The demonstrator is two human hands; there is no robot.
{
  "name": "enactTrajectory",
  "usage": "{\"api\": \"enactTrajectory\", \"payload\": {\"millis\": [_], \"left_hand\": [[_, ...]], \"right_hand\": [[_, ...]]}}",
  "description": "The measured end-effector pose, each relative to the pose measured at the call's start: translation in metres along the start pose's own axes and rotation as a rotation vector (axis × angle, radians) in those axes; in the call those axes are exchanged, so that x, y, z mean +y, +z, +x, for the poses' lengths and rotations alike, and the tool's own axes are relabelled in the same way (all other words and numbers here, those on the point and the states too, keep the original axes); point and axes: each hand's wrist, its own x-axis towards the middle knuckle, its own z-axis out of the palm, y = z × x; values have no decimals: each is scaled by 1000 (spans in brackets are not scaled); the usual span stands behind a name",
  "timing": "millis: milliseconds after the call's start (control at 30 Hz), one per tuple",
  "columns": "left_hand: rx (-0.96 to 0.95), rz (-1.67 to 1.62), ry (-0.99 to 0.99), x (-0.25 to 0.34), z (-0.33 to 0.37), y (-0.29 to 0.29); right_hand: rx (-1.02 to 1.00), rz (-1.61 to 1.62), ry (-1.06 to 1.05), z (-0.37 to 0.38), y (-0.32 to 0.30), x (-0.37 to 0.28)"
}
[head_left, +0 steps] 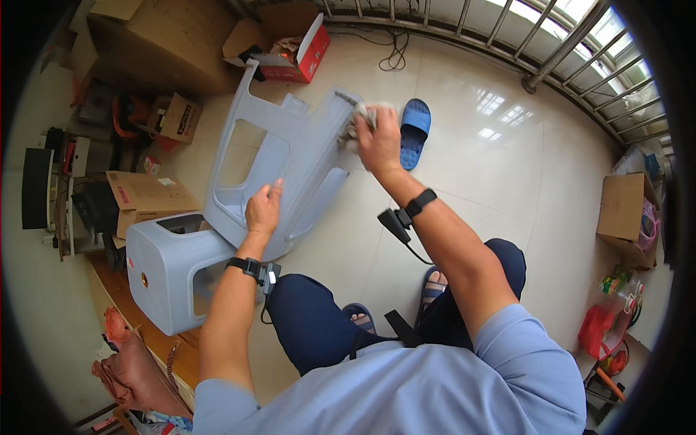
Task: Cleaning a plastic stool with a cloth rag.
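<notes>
A pale blue plastic stool [308, 138] is tipped over in front of me. It rests against a second pale blue stool [163, 261], which lies on its side at the left. My left hand [263, 208] is closed on the near part of the tipped stool, thumb pointing up. At the stool's far right leg, my right hand [378, 138] grips a crumpled grey cloth [353, 129] and presses it to the plastic. The right fingers are slightly blurred, and part of the cloth is hidden under them.
A blue slipper [415, 134] lies on the tiled floor [464, 167] just right of the cloth. Cardboard boxes [156, 194] crowd the left, with an open red box [290, 54] behind. Metal railings [507, 36] run along the back. Another carton [625, 217] stands at right.
</notes>
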Motion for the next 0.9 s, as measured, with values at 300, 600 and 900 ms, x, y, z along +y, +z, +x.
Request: {"api": "enactTrajectory", "payload": {"millis": [300,600,900], "left_hand": [[-18,-40,-21,12,20,-3],[-14,-9,-54,8,12,-6],[0,-58,-48,9,21,1]], "right_hand": [[-91,-12,74,0,12,-7],[-20,87,152,-6,6,-14],[-115,148,202,-25,12,-14]]}}
